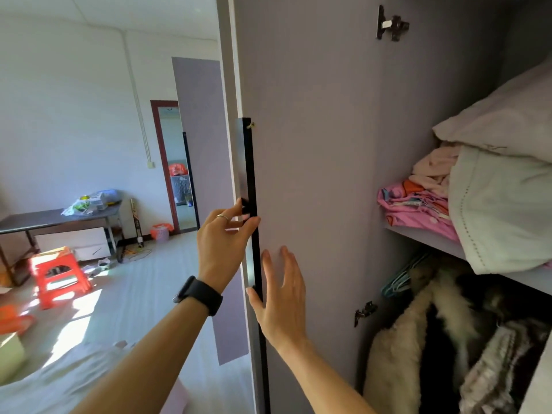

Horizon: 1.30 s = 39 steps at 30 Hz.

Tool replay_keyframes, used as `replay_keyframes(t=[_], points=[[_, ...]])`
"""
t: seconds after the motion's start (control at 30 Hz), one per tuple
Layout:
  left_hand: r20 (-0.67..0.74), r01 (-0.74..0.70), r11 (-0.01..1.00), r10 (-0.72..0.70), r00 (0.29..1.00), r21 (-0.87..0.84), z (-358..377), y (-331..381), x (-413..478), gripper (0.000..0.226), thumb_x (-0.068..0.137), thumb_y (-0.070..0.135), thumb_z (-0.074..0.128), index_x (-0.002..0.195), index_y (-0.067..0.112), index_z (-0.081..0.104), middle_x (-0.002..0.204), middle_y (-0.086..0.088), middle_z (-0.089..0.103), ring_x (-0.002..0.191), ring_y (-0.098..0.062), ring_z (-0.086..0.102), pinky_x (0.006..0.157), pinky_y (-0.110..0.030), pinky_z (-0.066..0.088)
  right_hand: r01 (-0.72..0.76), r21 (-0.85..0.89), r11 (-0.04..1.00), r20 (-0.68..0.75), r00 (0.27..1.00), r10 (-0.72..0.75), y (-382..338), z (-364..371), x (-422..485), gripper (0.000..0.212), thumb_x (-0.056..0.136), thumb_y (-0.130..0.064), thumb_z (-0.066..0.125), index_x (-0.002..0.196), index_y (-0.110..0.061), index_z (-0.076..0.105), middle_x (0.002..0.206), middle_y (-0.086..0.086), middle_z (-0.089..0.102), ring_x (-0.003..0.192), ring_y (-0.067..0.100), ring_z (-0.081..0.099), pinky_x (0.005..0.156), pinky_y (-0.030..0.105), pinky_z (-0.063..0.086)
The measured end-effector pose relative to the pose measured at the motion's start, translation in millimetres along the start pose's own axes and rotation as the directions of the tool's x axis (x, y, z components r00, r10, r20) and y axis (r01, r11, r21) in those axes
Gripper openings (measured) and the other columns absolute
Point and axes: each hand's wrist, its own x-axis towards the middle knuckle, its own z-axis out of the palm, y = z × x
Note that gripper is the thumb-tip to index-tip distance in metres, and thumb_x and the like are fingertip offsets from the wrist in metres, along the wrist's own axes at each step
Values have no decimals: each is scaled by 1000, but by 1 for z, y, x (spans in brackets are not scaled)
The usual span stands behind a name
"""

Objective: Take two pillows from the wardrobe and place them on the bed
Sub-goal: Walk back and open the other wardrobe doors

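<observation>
The lilac wardrobe door stands open in front of me, its inner side facing me. My left hand, with a ring and a black watch, pinches the black handle strip on the door's edge. My right hand lies flat and open against the inside of the door, fingers spread. On the wardrobe shelf at the right lie two pale pillows, one under the other. A corner of the bed with a white sheet shows at the lower left.
Pink folded clothes lie beside the pillows; furry coats hang below the shelf. A second open door stands further left. In the room are a dark table, an orange stool and a mirror.
</observation>
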Motion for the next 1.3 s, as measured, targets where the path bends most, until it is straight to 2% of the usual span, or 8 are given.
replay_keyframes(t=[0.13,0.37,0.5,0.63,0.77,0.87,1.1,1.3], points=[[11,28,1000,-28,1000,-8,0,-7,6,43,86,30,74,126,19,65,112,7,61,79,3,61,65,5,41,1,19,1000,-9,1000,-1,-2,5,6,87,89,-55,63,156,-38,10,163,9,23,149,31,26,111,48,38],[-18,-62,994,60,998,-91,7,7,-30,32,93,14,63,121,29,63,114,13,56,94,-1,62,78,-14,51,53,158,986,149,986,-76,22,-55,-33,63,96,-52,48,152,-48,18,163,-24,11,150,1,10,120,33,26],[299,-12,970,86,950,-242,51,30,-67,27,92,10,61,97,34,72,96,21,72,91,4,66,78,-8,48,14,82,997,25,1000,-16,76,-129,-83,52,95,-43,58,144,-41,43,154,-28,33,146,1,26,116,25,32],[677,149,943,99,729,-298,137,52,-97,23,92,15,62,99,34,71,95,18,75,90,4,68,79,-11,49,-88,-219,972,-77,994,73,131,-206,-108,43,92,-34,62,135,-33,57,152,-19,42,146,7,30,115,29,33],[845,233,916,173,506,-327,227,87,-137,25,90,16,63,111,31,64,106,12,71,98,-5,68,87,-22,53,-200,-554,808,-237,968,78,174,-292,-119,37,89,-25,63,125,-21,67,146,-2,53,140,22,43,108,43,41],[862,303,865,244,444,-400,273,127,-161,30,90,24,68,118,25,58,113,10,66,104,-9,65,90,-26,52,-284,-718,635,-347,937,27,192,-351,-119,38,88,-22,64,126,-16,67,149,9,49,142,34,39,107,54,40],[814,519,652,290,504,-553,312,173,-187,36,82,42,75,112,23,65,103,2,76,96,-12,72,87,-39,58,-366,-871,328,-405,912,-59,224,-397,-124,59,91,-39,64,146,-28,48,160,5,31,150,23,26,119,54,19],[831,612,567,299,470,-551,319,165,-186,32,82,35,77,108,19,69,100,2,77,96,-10,72,87,-34,57,-394,-908,143,-413,899,-146,249,-388,-124,60,93,-46,52,149,-30,41,160,7,31,150,24,24,117,58,21]])
